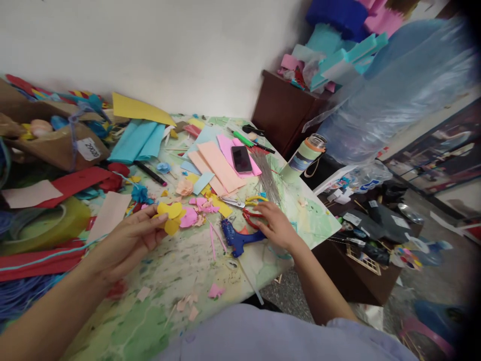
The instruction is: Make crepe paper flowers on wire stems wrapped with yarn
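At the far left a roll of clear yellowish tape (73, 223) lies near a red paper strip (80, 181); behind them sits a brown container (54, 148) with a white label, filled with coloured bits; folded light-blue paper (131, 143) lies to its right, and a black marker (149, 173) rests just in front of that. The left hand (130, 243) is raised over the desk (161, 286), its fingers pinched narrow on a yellow paper flower (172, 224), which is held at the fingertips with its petals spread; a small blue flower (140, 193) lies just beyond that hand, and pink petals (189, 217) lie just to the right of the yellow ones, with a peach flower (184, 187) behind. Further right, long peach paper (216, 165) lies flat, and a dark phone (241, 159) rests on a pink sheet (225, 145); in front, a blue glue gun (238, 238) lies on its side. Scissors (233, 202) with red and yellow handles lie just beyond it; the right hand (278, 226) is down at those handles, fingers bent, but I cannot tell whether they grip them; thin wires (268, 178) lie bundled behind that hand; a bottle (306, 154) stands near the desk's right edge.
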